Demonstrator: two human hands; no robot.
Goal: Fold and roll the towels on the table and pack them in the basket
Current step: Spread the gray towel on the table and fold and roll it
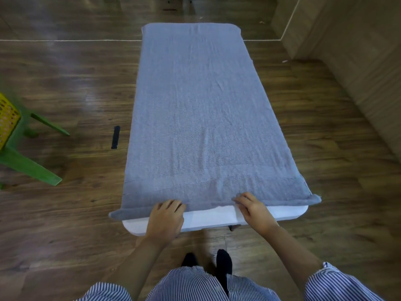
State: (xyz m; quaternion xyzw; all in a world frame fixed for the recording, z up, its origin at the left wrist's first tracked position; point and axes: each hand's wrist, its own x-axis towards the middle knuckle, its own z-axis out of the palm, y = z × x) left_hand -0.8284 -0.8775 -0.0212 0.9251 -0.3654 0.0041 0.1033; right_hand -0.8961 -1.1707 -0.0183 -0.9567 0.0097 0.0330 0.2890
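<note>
A grey-blue towel (199, 109) lies flat along a narrow white table (208, 220) and covers nearly all of it. Its near edge is turned over into a thin roll that runs across the table's width. My left hand (166, 216) grips this rolled edge left of the middle, fingers curled over it. My right hand (252, 208) pinches the same edge right of the middle. A yellow perforated basket (6, 121) sits at the far left, partly cut off by the frame.
The basket rests on a green plastic stool (30, 168) on the wooden floor. A short black tape strip (115, 137) marks the floor left of the table. A wooden wall panel (358, 61) runs along the right. My feet in black socks stand below the table's near end.
</note>
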